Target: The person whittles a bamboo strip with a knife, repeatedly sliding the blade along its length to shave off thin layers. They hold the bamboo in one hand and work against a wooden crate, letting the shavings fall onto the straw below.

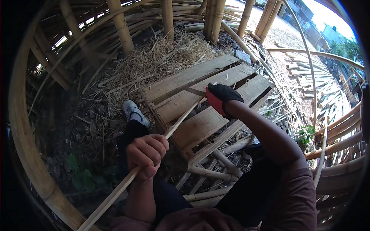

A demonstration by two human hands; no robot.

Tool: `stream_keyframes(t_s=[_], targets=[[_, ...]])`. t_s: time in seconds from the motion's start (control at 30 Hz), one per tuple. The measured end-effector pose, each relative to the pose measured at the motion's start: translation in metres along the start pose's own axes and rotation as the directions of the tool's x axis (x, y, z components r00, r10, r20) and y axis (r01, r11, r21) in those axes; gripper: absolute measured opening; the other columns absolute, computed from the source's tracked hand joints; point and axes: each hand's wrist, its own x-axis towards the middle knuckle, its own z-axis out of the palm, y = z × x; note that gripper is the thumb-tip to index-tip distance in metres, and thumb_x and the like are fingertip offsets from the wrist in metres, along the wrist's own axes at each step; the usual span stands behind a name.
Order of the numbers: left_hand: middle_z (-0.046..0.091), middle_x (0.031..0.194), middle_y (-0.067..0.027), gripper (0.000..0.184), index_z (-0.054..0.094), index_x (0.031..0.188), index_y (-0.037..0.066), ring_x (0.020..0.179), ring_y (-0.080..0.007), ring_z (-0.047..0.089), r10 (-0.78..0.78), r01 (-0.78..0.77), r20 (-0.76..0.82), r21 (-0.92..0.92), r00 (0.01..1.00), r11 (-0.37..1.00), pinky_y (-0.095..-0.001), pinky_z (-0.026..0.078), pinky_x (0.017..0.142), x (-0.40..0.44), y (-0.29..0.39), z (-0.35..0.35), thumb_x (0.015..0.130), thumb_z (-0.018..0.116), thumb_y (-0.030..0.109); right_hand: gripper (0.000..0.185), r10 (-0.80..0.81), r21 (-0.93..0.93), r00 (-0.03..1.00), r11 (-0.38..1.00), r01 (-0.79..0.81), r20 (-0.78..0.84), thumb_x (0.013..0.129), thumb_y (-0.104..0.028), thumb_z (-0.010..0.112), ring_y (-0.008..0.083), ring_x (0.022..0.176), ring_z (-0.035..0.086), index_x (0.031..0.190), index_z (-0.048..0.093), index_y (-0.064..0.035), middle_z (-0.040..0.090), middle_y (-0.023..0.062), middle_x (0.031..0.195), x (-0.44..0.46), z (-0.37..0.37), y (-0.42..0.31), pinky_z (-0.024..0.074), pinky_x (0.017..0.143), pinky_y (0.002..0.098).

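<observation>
My left hand [146, 154], bare, is closed around a long, pale bamboo strip [111, 200]. The strip slants from the bottom left up to the wooden pallet [201, 124]. In a black and red glove, my right hand [222, 99] is closed over the pallet's slats, gripping a knife [195, 92]. Its flat blade sticks out to the left of the glove, and the glove hides its handle. The strip's far end meets the blade beside the glove; whether the edge bites into it, I cannot tell.
Dry shavings [165, 57] are heaped behind the pallet. Upright bamboo poles [168, 19] stand at the back, and many cut poles [325, 86] lie outside on the right. A curved bamboo pole [31, 150] runs down the left. My shoe [135, 111] rests left of the pallet.
</observation>
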Motion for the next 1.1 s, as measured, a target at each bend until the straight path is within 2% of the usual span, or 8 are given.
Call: stream_keyframes(t_s=[0.37,0.57,0.63,0.67,0.77,0.83,0.97,1.1], targets=[[0.033,0.042,0.0028,0.057,0.029,0.046,0.012,0.037,-0.0148,0.034,-0.018,0.017,0.099,0.009,0.995,1.000,-0.0310,0.034,0.051,0.002,0.001,-0.004,0.087,0.067,0.020,0.058,-0.037,-0.042,0.999,0.998,0.037,0.001,0.100,-0.046,0.031,0.0401,0.107,0.065,0.106,0.069,-0.0022,0.069,0.0224,0.110,-0.002,-0.007,-0.005,0.0482,0.095,0.0454],[0.032,0.043,0.0027,0.059,0.028,0.046,0.013,0.037,-0.0149,0.034,-0.026,0.030,0.135,-0.027,0.991,0.999,-0.0311,0.035,0.051,-0.001,0.004,-0.005,0.088,0.068,0.021,0.061,0.112,-0.132,0.988,0.986,-0.097,0.106,0.099,-0.050,0.032,0.0404,0.101,0.068,0.105,0.070,-0.0026,0.071,0.0210,0.109,0.001,-0.016,-0.016,0.0500,0.093,0.0456],[0.032,0.043,0.0027,0.059,0.028,0.046,0.013,0.038,-0.0149,0.034,-0.016,0.019,0.112,-0.024,0.994,1.000,-0.0310,0.035,0.051,0.002,0.002,-0.005,0.088,0.068,0.021,0.059,-0.033,-0.079,0.998,0.996,0.029,-0.052,0.097,-0.053,0.036,0.0358,0.095,0.071,0.100,0.070,-0.0047,0.073,0.0183,0.098,0.013,0.007,0.007,0.0523,0.087,0.0449],[0.032,0.043,0.0027,0.058,0.029,0.046,0.013,0.038,-0.0149,0.035,-0.006,0.008,0.087,-0.020,0.996,1.000,-0.0309,0.035,0.051,0.002,0.002,-0.004,0.088,0.068,0.021,0.058,-0.159,-0.004,0.979,0.987,0.161,0.127,0.096,-0.055,0.040,0.0299,0.093,0.072,0.095,0.069,-0.0044,0.072,0.0162,0.089,0.023,0.003,0.022,0.0544,0.082,0.0433],[0.033,0.043,0.0026,0.057,0.029,0.046,0.013,0.038,-0.0152,0.036,-0.016,0.017,0.118,-0.012,0.993,1.000,-0.0309,0.036,0.051,0.001,0.002,-0.010,0.087,0.068,0.020,0.058,0.156,-0.067,0.959,0.987,-0.144,0.237,0.098,-0.053,0.038,0.0290,0.095,0.072,0.097,0.068,-0.0027,0.071,0.0180,0.095,0.024,-0.012,0.004,0.0543,0.084,0.0442],[0.033,0.043,0.0025,0.056,0.029,0.046,0.013,0.038,-0.0155,0.035,-0.014,0.016,0.110,-0.019,0.994,1.000,-0.0311,0.036,0.051,0.003,0.003,-0.008,0.086,0.068,0.019,0.059,-0.027,-0.178,0.993,0.983,0.047,0.113,0.098,-0.053,0.036,0.0342,0.102,0.070,0.103,0.069,-0.0045,0.072,0.0189,0.104,0.004,-0.012,-0.010,0.0519,0.090,0.0456],[0.033,0.043,0.0017,0.054,0.029,0.046,0.011,0.039,-0.0162,0.036,-0.023,0.024,0.124,-0.003,0.992,1.000,-0.0319,0.036,0.052,0.000,0.001,-0.005,0.084,0.067,0.017,0.055,-0.156,-0.043,0.982,0.986,0.161,0.102,0.097,-0.052,0.038,0.0356,0.108,0.067,0.112,0.068,-0.0086,0.071,0.0194,0.111,0.000,-0.006,-0.001,0.0506,0.093,0.0451],[0.032,0.044,0.0010,0.053,0.030,0.046,0.009,0.039,-0.0165,0.036,-0.021,0.016,0.126,0.039,0.992,0.999,-0.0320,0.037,0.053,0.002,-0.009,0.007,0.084,0.066,0.017,0.054,0.143,-0.191,0.960,0.977,-0.098,0.242,0.098,-0.050,0.037,0.0360,0.103,0.068,0.107,0.070,-0.0074,0.071,0.0190,0.106,0.018,-0.015,-0.001,0.0518,0.091,0.0440]])
